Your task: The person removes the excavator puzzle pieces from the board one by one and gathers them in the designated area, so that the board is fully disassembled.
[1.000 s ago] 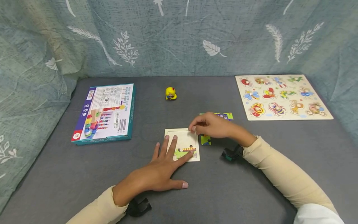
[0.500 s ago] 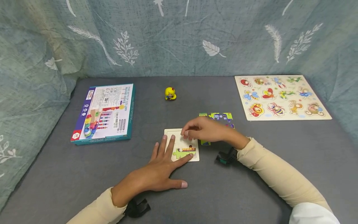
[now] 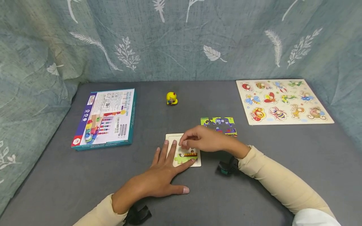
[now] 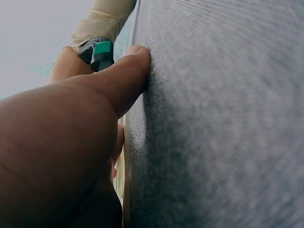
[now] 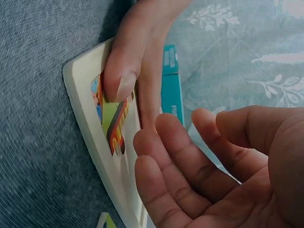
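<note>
My left hand (image 3: 162, 179) lies palm down with its fingers spread over a small pale wooden puzzle tray (image 3: 172, 138). Its index fingertip touches the green and striped jigsaw pieces (image 3: 183, 158) set in the tray's near part. In the right wrist view the same pieces (image 5: 111, 114) sit inside the raised tray rim (image 5: 81, 111). Over the tray's upper right part hovers my right hand (image 3: 205, 139), fingers loosely bent, thumb close to the index finger. No piece shows between these fingers in the right wrist view.
Loose purple and green jigsaw pieces (image 3: 217, 121) lie just beyond the right hand, some partly hidden by it. A yellow-haired figurine (image 3: 171, 99) stands behind the tray. A boxed bead toy (image 3: 106, 119) is at left, an insect puzzle board (image 3: 282, 102) at back right.
My right hand has moved left and nearer, from beside the loose pieces to over the tray, uncovering more of those pieces. The left hand stays on the tray. The head view has tilted slightly.
</note>
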`<state>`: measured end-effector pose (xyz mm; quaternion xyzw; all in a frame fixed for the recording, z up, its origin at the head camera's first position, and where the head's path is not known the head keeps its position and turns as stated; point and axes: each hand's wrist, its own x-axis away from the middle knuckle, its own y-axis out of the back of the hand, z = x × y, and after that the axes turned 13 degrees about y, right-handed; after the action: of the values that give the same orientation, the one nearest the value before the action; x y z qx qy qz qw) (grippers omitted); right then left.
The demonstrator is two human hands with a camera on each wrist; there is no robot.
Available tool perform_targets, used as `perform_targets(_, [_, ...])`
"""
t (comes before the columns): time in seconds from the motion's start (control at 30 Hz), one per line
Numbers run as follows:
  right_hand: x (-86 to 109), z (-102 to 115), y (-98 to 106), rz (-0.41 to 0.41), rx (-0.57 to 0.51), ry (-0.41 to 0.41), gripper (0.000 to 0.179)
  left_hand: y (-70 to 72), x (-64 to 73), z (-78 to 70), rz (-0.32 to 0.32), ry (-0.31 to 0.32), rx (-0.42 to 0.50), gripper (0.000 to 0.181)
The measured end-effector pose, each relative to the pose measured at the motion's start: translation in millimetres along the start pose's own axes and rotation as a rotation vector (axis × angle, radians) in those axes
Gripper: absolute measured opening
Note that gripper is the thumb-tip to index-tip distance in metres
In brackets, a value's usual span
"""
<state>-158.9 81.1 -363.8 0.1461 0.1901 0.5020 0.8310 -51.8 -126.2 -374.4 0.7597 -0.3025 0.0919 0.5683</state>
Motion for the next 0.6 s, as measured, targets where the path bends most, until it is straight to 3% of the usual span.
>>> perform_targets(0.6, [-0.4, -1.7, -10.8, -0.022, -0.075, 0.015, 0.021, -1.4, 0.7, 2.4, -0.009, -0.02, -0.003, 0.078])
